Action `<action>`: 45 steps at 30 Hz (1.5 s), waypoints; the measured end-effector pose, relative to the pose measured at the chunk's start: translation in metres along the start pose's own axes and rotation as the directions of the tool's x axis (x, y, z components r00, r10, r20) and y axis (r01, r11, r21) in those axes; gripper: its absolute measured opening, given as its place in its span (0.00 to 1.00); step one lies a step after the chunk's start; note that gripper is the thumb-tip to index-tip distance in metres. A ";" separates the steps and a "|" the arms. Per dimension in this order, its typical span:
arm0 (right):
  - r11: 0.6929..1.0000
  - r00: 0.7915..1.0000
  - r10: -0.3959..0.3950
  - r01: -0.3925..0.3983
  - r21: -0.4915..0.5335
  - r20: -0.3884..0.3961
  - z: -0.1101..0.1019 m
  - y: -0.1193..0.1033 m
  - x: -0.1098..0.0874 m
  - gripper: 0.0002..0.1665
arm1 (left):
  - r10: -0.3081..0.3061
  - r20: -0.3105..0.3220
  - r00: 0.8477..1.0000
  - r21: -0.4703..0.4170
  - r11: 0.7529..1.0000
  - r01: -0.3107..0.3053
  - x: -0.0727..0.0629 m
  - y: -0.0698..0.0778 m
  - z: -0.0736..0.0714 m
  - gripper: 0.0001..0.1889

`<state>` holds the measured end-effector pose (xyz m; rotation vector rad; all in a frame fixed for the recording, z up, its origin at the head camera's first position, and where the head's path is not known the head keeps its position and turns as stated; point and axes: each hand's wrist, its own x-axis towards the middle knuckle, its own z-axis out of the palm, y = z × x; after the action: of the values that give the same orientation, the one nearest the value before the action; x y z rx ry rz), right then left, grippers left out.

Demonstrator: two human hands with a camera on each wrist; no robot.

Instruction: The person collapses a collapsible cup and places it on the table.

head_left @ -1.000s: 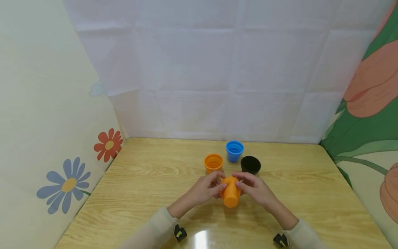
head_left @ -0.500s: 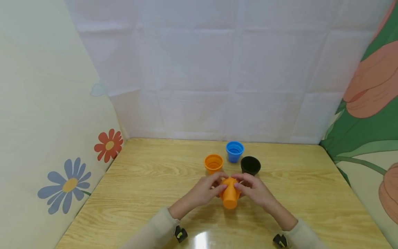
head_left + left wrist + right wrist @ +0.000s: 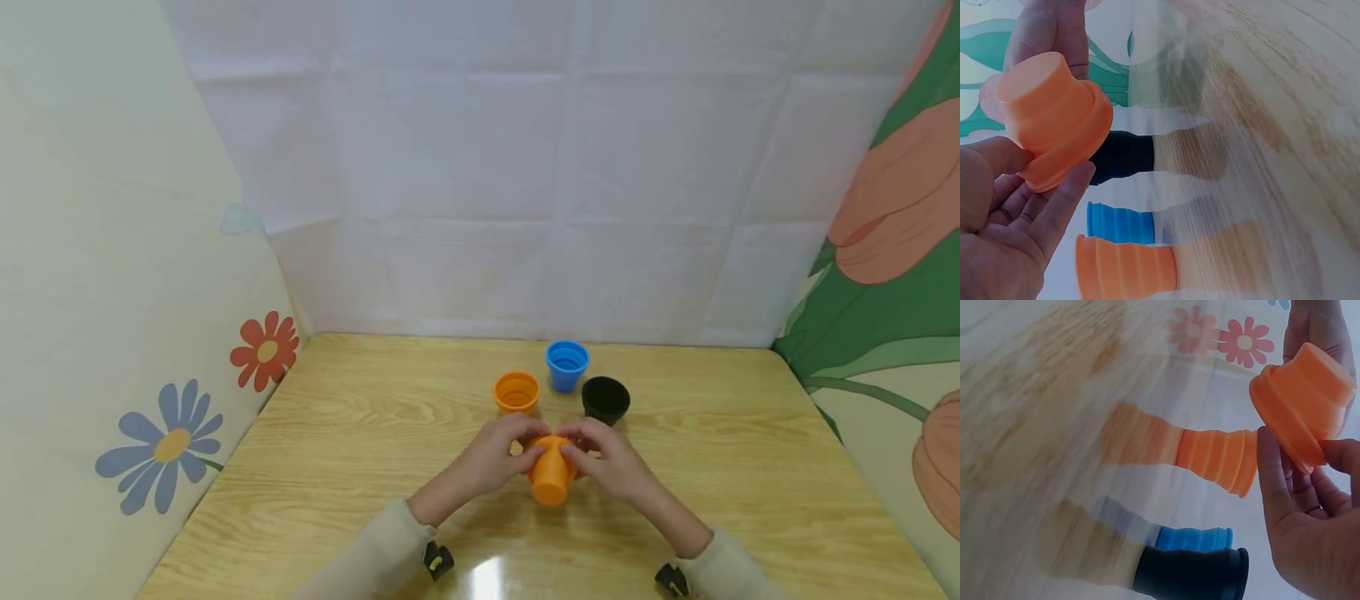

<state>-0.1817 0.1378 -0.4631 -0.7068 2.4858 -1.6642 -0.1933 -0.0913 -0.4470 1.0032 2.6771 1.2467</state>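
Both hands hold one orange collapsible cup [image 3: 551, 482] above the table, its base tipped toward the head camera. My left hand [image 3: 491, 457] pinches its rim side from the left, the thumb on the outer wall. From the right, my right hand [image 3: 615, 462] grips the same rim, thumb likewise on the wall. In the left wrist view the cup [image 3: 1054, 119] shows a folded, bulging ring near its rim. That folded ring also shows on the cup [image 3: 1300, 406] in the right wrist view. The cup's inside is hidden.
Beyond the hands, a second orange cup [image 3: 516, 392], a blue cup [image 3: 567, 365] and a black cup [image 3: 606, 399] stand upright on the wooden table [image 3: 375, 417]. A white cloth [image 3: 480, 167] hangs behind the table's far edge.
Both hands and the held orange cup have shifted slightly toward the person and a little left. The standing cups have stayed in place.
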 end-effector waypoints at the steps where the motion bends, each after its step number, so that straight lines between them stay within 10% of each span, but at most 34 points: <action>1: 1.000 1.000 -0.012 0.012 -0.025 -0.009 0.000 0.000 0.000 0.11 | 0.001 0.002 1.000 0.004 1.000 -0.001 0.001 0.000 0.000 0.09; 11: 0.997 0.997 0.069 -0.068 0.026 -0.043 -0.002 -0.001 0.001 0.14 | 0.004 -0.033 0.999 -0.089 0.996 -0.007 0.000 0.001 -0.001 0.12; 30: 0.943 0.962 0.146 -0.205 0.261 0.230 -0.015 0.003 -0.002 0.27 | 0.024 0.024 0.999 -0.210 0.978 -0.018 -0.003 -0.005 -0.003 0.12; 45: 0.975 0.961 0.119 -0.161 0.154 0.249 -0.015 0.003 -0.004 0.23 | -0.028 0.228 0.973 -0.176 0.982 0.069 -0.003 -0.010 -0.011 0.13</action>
<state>-0.1839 0.1530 -0.4606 -0.6504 2.1447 -1.6147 -0.1994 -0.1051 -0.4470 0.9816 2.3558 1.2589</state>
